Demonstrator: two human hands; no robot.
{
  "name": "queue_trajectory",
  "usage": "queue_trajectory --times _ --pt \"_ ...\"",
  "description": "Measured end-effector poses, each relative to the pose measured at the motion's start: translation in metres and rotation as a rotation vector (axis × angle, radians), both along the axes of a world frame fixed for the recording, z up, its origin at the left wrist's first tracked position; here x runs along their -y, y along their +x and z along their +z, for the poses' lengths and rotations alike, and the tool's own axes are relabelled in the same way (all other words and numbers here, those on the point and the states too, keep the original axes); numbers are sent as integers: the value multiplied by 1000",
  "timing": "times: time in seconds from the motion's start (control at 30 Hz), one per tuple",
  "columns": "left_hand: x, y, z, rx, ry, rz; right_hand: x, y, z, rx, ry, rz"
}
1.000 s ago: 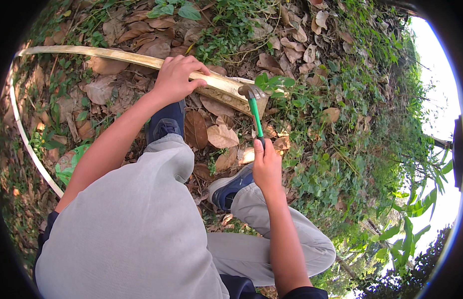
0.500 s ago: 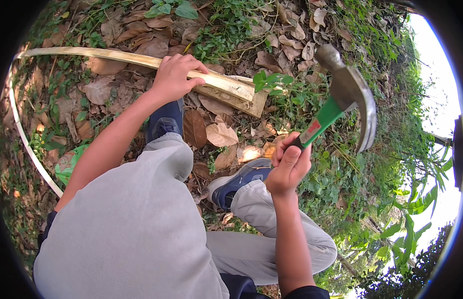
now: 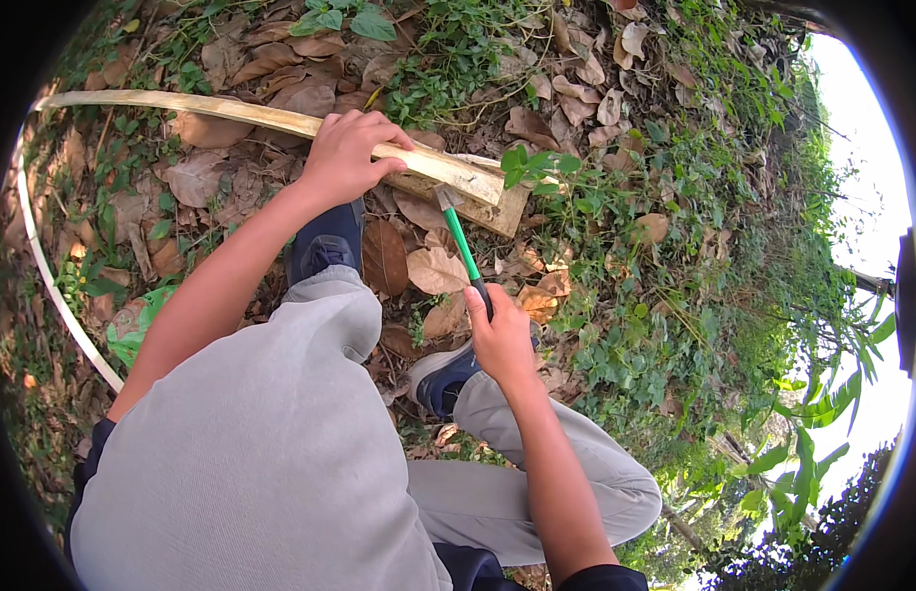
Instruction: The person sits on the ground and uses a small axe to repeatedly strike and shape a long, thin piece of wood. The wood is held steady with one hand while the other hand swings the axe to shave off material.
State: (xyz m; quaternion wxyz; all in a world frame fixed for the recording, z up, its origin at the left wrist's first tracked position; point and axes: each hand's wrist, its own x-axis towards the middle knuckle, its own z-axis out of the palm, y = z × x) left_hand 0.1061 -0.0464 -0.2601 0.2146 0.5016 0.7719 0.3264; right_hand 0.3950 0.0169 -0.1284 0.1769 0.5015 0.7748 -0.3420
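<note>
At about ten o'clock the left hand (image 3: 344,156) clamps the long pale wooden strip (image 3: 211,110) against the leaf-strewn ground (image 3: 231,187). Toward the centre, the right hand (image 3: 500,337) grips a green-handled hammer (image 3: 463,241), its head resting on the strip's end at twelve o'clock. This looks like mid-hammering; another strike would call for a steady strip and true aim.

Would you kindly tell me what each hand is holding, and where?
The right hand grips the green-handled hammer at its handle's end; the left hand clasps the long pale wooden strip near its right end.

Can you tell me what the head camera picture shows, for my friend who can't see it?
A right hand brings a green-handled hammer down onto a pale wooden strip, which the left hand holds steady over dry leaves.
</note>
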Motion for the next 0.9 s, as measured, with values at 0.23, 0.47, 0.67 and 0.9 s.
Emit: queue_trajectory --times 0.23,0.47,0.67,0.9 --pt "0 0 0 12 -5 -10 -18 -21 51 -466 174 -168" --pt "-1 0 1 16 -10 -9 -30 -8 32 -386 143 -147" --pt "0 0 0 7 -11 -7 -20 9 -4 -47 110 -77" --pt "0 1 0 6 -16 -8 -18 -8 13 -99 34 -127"
